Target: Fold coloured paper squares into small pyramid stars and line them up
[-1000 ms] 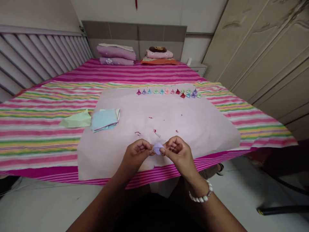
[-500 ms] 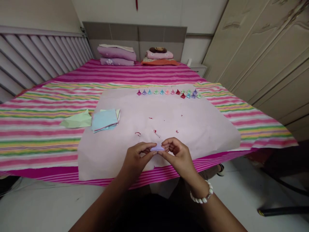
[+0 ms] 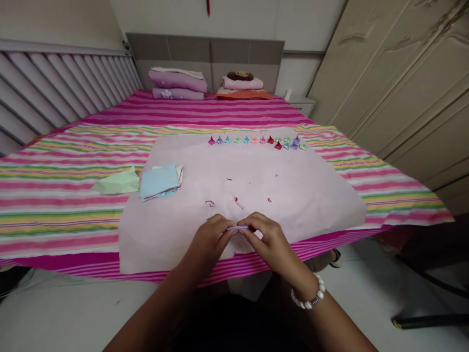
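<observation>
The left hand (image 3: 209, 238) and right hand (image 3: 271, 238) both pinch a small piece of purple paper (image 3: 238, 227), seen edge-on, at six o'clock over the pale sheet (image 3: 311, 186). The step in hand looks like pressing a fold flat; the next move probably calls for lined-up edges and even pressure. From the hands, folded paper shapes (image 3: 246, 140) sit between eleven and one o'clock.
</observation>
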`<state>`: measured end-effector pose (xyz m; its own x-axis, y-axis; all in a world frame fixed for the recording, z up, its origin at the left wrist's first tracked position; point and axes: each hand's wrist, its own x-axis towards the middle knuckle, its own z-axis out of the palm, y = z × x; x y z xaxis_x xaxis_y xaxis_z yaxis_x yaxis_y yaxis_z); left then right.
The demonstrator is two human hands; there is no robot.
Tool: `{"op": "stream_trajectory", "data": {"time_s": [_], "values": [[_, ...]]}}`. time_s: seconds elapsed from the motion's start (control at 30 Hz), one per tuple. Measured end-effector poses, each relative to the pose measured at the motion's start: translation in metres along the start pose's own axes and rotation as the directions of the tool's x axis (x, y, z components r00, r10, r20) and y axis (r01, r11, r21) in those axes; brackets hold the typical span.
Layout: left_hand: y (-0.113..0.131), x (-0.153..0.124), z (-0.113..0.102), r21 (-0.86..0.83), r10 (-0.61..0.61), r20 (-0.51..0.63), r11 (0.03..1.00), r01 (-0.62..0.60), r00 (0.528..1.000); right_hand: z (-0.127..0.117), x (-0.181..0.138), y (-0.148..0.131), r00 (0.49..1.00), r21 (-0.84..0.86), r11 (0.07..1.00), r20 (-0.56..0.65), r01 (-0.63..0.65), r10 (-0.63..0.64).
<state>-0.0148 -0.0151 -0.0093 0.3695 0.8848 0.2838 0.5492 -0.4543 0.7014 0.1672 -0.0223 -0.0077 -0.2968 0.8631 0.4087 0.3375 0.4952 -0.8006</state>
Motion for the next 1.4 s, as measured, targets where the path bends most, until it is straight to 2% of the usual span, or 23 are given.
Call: {"op": "stream_trajectory", "data": {"time_s": [0.1,0.2,0.3,0.4,0.53,0.63,0.8,0.87,0.9,0.97,1.03,1.1,1.13,1.2,1.3,1.4], "values": [[0.000,0.000,-0.002,-0.056,-0.030,0.005,0.998,0.030,1.000,-0.002,0.000,-0.001,0.999,-0.023,1.000,0.039,-0.010,0.011],[0.003,0.000,-0.004,-0.232,-0.101,0.021,0.967,0.103,0.995,-0.005,0.000,-0.003,0.998,0.034,0.999,0.060,-0.027,0.025],[0.004,0.000,-0.002,-0.467,-0.230,0.045,0.855,0.224,0.972,-0.005,0.001,-0.003,0.995,0.141,0.987,0.069,-0.075,0.066],[0.003,0.000,0.005,-0.660,-0.368,0.078,0.677,0.324,0.927,0.000,0.002,0.000,0.988,0.265,0.951,0.043,-0.157,0.151],[0.001,0.002,0.012,-0.798,-0.511,0.127,0.456,0.393,0.850,0.006,0.002,0.006,0.931,0.488,0.809,0.025,-0.328,0.363],[0.001,0.005,0.014,-0.827,-0.562,0.151,0.379,0.415,0.813,0.008,0.002,0.009,0.888,0.577,0.711,0.060,-0.403,0.455],[-0.003,0.011,0.024,-0.868,-0.623,0.213,0.232,0.438,0.753,0.019,0.006,0.016,0.819,0.691,0.569,0.059,-0.446,0.570],[-0.009,0.012,0.028,-0.841,-0.641,0.186,0.288,0.458,0.745,0.025,0.007,0.021,0.775,0.739,0.487,0.075,-0.465,0.627],[-0.012,0.012,0.029,-0.805,-0.637,0.157,0.361,0.471,0.755,0.027,0.008,0.024,0.755,0.759,0.443,0.095,-0.477,0.649],[-0.017,0.011,0.029,-0.698,-0.580,0.047,0.563,0.442,0.813,0.028,0.009,0.029,0.725,0.793,0.351,0.159,-0.498,0.670],[-0.021,0.009,0.025,-0.567,-0.434,-0.126,0.769,0.294,0.892,0.027,0.011,0.034,0.704,0.825,0.253,0.224,-0.505,0.674],[-0.023,0.008,0.020,-0.405,-0.206,-0.266,0.910,0.085,0.942,0.025,0.013,0.037,0.681,0.848,0.157,0.282,-0.507,0.676],[-0.024,0.009,0.017,-0.325,-0.090,-0.291,0.946,-0.010,0.952,0.024,0.015,0.038,0.667,0.849,0.114,0.314,-0.516,0.676],[-0.025,0.012,0.013,-0.207,0.070,-0.267,0.970,-0.128,0.961,0.023,0.020,0.040,0.635,0.837,0.051,0.372,-0.545,0.676],[-0.029,0.020,0.009,-0.117,0.136,-0.204,0.980,-0.162,0.969,0.023,0.027,0.043,0.601,0.814,0.038,0.396,-0.579,0.694],[-0.035,0.030,0.007,-0.023,0.167,-0.180,0.985,-0.173,0.969,0.023,0.035,0.048,0.596,0.803,0.068,0.379,-0.592,0.708]]}}
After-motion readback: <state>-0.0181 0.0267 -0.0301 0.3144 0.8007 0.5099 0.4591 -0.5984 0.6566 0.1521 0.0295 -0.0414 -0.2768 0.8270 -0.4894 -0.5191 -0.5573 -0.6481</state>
